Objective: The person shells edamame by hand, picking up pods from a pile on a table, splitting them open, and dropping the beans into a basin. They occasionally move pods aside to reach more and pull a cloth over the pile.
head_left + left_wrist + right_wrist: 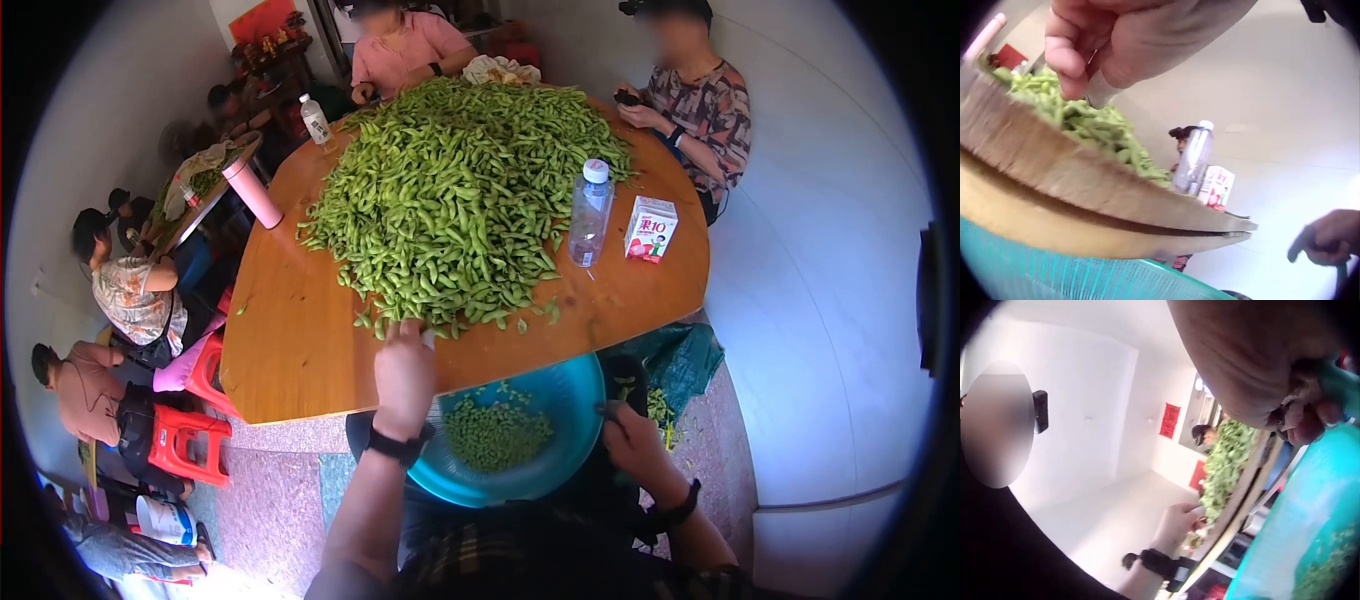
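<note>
My left hand reaches over the table edge to the near side of a large heap of green soybean pods. In the left wrist view its fingers are curled just above the pods; I cannot tell whether one is pinched. A pale wrap covers the thumb. Below the table edge a teal slotted colander sits at my lap with shelled green beans in it. My right hand grips its right rim, fingers curled round the teal edge in the right wrist view. A dark piece covers a fingertip.
On the wooden table stand a clear bottle, a juice carton, a pink flask and another bottle. Two people sit across it; others work at left near red stools. A dark green bag lies right.
</note>
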The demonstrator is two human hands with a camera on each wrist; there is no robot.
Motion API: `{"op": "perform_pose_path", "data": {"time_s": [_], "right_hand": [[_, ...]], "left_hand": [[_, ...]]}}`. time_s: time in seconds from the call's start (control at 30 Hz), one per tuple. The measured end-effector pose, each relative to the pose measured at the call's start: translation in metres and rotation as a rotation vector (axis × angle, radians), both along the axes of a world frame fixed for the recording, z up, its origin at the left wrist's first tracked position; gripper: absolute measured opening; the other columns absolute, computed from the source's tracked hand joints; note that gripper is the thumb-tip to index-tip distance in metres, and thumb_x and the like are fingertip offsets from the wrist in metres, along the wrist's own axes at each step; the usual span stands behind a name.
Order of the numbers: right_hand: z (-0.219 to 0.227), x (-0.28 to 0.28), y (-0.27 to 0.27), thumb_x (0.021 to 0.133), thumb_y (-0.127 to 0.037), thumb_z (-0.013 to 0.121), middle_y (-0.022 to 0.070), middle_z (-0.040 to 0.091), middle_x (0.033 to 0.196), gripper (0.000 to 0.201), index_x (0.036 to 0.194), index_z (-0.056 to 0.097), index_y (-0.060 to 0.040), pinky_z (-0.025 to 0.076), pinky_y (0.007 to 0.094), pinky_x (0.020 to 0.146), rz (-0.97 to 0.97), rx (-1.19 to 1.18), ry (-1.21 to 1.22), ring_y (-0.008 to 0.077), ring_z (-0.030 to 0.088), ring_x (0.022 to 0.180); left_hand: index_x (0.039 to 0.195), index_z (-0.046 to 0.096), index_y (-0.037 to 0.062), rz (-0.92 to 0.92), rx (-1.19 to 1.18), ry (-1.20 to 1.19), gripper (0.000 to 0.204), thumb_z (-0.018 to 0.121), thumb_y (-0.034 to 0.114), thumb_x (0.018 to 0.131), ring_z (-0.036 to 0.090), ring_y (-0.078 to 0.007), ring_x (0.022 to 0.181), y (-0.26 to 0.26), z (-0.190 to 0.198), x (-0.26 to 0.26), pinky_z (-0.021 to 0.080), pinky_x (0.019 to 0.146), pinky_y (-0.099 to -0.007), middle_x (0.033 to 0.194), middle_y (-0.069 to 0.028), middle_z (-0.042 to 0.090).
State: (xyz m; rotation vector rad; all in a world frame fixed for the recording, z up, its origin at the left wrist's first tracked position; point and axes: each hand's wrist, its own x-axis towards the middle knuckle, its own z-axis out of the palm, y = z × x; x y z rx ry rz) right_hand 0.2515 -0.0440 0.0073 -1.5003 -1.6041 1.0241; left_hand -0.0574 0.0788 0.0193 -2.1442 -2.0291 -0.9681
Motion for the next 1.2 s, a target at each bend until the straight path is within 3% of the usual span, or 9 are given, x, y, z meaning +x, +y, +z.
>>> {"op": "perform_pose_path", "data": {"time_s": [0.1, 0.2, 0.33, 0.47, 0.53, 0.73, 0.83, 1.0, 1.2], "right_hand": [[0.010, -0.033, 0.022, 0.096, -0.010, 0.051, 0.0026, 0.058, 0.072, 0.026, 0.120, 0.058, -0.0016, 0.044, 0.0241, 0.052, 0.157, 0.066, 0.105, 0.0073, 0.053, 0.056], [0.032, -0.060, 0.035, 0.099, -0.012, 0.051, 0.0073, 0.058, 0.072, 0.014, 0.100, 0.056, 0.0017, 0.046, 0.0278, 0.053, 0.235, -0.237, 0.477, 0.0099, 0.055, 0.058], [0.032, -0.074, 0.037, 0.101, -0.013, 0.050, 0.0017, 0.056, 0.069, 0.017, 0.091, 0.053, 0.0005, 0.043, 0.0246, 0.051, 0.246, -0.180, 0.522, 0.0066, 0.053, 0.056], [0.015, -0.075, 0.035, 0.099, -0.011, 0.052, 0.0025, 0.055, 0.067, 0.017, 0.087, 0.050, 0.0003, 0.043, 0.0255, 0.050, 0.267, -0.109, 0.506, 0.0073, 0.053, 0.055], [0.008, -0.075, 0.033, 0.099, -0.010, 0.052, 0.0028, 0.055, 0.066, 0.017, 0.085, 0.049, 0.0004, 0.043, 0.0257, 0.050, 0.267, -0.108, 0.493, 0.0071, 0.052, 0.055], [-0.002, -0.082, 0.023, 0.096, -0.008, 0.054, 0.0029, 0.054, 0.066, 0.010, 0.093, 0.054, 0.0020, 0.041, 0.0261, 0.051, 0.226, -0.092, 0.421, 0.0061, 0.050, 0.057], [-0.018, -0.096, 0.021, 0.095, -0.005, 0.054, 0.0027, 0.055, 0.069, 0.007, 0.098, 0.055, 0.0014, 0.042, 0.0260, 0.054, 0.066, 0.270, 0.396, 0.0060, 0.051, 0.061], [-0.001, -0.078, 0.019, 0.098, -0.009, 0.050, 0.0010, 0.054, 0.071, 0.011, 0.094, 0.053, -0.0002, 0.039, 0.0242, 0.051, 0.168, -0.293, 0.589, 0.0064, 0.049, 0.058], [0.008, -0.074, 0.018, 0.100, -0.012, 0.048, -0.0039, 0.048, 0.065, 0.012, 0.098, 0.055, -0.0024, 0.032, 0.0220, 0.048, 0.220, -0.341, 0.542, 0.0031, 0.042, 0.055]], "left_hand": [[0.106, 0.061, 0.0002, -0.258, -0.146, -0.266, 0.018, 0.062, 0.004, 0.089, 0.068, -0.0282, 0.069, -0.038, 0.013, 0.031, 0.054, 0.061, -0.0343, 0.093, -0.0184, 0.068], [0.117, 0.061, 0.0000, -0.424, -0.193, -0.487, 0.027, 0.061, 0.002, 0.091, 0.065, -0.0163, 0.066, -0.065, 0.007, 0.052, 0.052, 0.060, -0.0277, 0.089, -0.0125, 0.067], [0.130, 0.058, 0.0025, -0.487, -0.225, -0.622, 0.038, 0.058, -0.002, 0.092, 0.059, -0.0095, 0.065, -0.078, 0.003, 0.058, 0.050, 0.060, -0.0237, 0.087, -0.0076, 0.064], [0.130, 0.058, 0.0032, -0.488, -0.197, -0.529, 0.040, 0.060, -0.002, 0.090, 0.060, -0.0104, 0.068, -0.083, -0.004, 0.059, 0.050, 0.062, -0.0249, 0.089, -0.0087, 0.065], [0.126, 0.058, 0.0035, -0.474, -0.197, -0.525, 0.041, 0.062, -0.002, 0.086, 0.065, -0.0342, 0.082, -0.087, -0.004, 0.062, 0.053, 0.073, -0.0376, 0.095, -0.0179, 0.064], [0.125, 0.059, 0.0042, -0.452, -0.128, -0.450, 0.041, 0.060, -0.003, 0.084, 0.064, -0.0379, 0.084, -0.097, -0.020, 0.066, 0.053, 0.074, -0.0417, 0.096, -0.0187, 0.064], [0.125, 0.058, 0.0045, -0.426, -0.086, -0.431, 0.041, 0.060, -0.004, 0.085, 0.064, -0.0384, 0.084, -0.102, -0.025, 0.071, 0.053, 0.074, -0.0418, 0.096, -0.0186, 0.064], [0.124, 0.061, 0.0040, -0.444, -0.242, -0.499, 0.039, 0.061, -0.003, 0.085, 0.066, -0.0376, 0.086, -0.099, -0.026, 0.063, 0.054, 0.075, -0.0407, 0.096, -0.0202, 0.065], [0.124, 0.063, 0.0042, -0.473, -0.234, -0.511, 0.039, 0.061, -0.003, 0.086, 0.066, -0.0372, 0.089, -0.097, -0.023, 0.063, 0.054, 0.078, -0.0384, 0.097, -0.0213, 0.067]]}}
